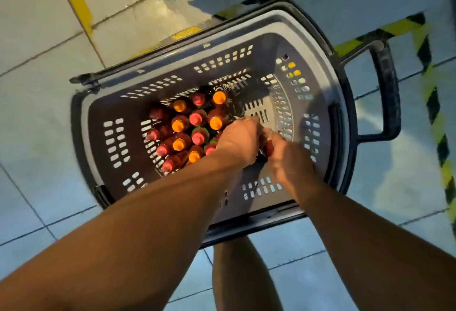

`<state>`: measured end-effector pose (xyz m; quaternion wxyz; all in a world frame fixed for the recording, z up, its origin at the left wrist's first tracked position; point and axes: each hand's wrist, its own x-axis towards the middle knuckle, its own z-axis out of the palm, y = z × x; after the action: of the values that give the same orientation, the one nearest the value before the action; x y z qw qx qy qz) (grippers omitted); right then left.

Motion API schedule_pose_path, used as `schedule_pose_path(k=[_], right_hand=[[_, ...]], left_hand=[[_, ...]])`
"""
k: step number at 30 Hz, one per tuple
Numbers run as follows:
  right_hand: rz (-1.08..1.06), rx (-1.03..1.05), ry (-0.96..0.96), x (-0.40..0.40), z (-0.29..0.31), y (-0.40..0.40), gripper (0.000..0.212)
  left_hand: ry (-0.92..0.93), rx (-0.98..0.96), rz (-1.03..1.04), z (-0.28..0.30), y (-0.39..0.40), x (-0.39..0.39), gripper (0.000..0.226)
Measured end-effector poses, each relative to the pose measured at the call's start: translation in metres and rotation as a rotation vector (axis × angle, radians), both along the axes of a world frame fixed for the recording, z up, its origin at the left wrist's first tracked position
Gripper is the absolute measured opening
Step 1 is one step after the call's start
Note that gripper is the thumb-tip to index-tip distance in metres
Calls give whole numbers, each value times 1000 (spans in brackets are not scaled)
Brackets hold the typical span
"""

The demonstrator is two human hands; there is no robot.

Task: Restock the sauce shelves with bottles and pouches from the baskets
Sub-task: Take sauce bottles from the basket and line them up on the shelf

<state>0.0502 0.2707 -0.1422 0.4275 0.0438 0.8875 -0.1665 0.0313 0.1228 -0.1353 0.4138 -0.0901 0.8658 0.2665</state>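
**Both hands down in the basket, most bottles not yet shelved**

The grey basket point(249, 24) sits on the tiled floor point(37, 113), viewed from directly above. A tight cluster of sauce bottles point(190, 125) stands upright in its left half, red and orange caps up; roughly 15 caps show. The right half of the basket bottom is bare slats.

The left hand point(240, 139) reaches in at the cluster's right edge, fingers curled downward, though what it grips is hidden beneath it. The right hand point(283, 155), touching the left, has its fingers curled round a dark red bottle point(269, 147) that is only partly visible.

No shelf and no pouches appear in view. Judging by the bare half of the basket, some stock may already be out, but most bottles remain to be carried and placed.
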Motion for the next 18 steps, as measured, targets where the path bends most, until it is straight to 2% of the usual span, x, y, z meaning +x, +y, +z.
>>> schedule_pose_path(k=[1,4,7,9,14,18], right_hand=[[83,46,-6,-2,10,0,32],[152,116,89,-7,50,0,27],[94,75,172,-8,98,-6,31],[61,30,211,-4,139,-7,24],[-67,-27,356,26,263,-11,17],[-190,-85,371,60,377,-29,18]], left_hand=[[14,2,23,9,-5,2,28],[86,37,144,49,-22,10,22],[192,92,295,102,-42,26,22],[237,137,395,140,-58,36,22],[333,246,526,251,-102,66,9],[379,277,633,349,-145,102,7]])
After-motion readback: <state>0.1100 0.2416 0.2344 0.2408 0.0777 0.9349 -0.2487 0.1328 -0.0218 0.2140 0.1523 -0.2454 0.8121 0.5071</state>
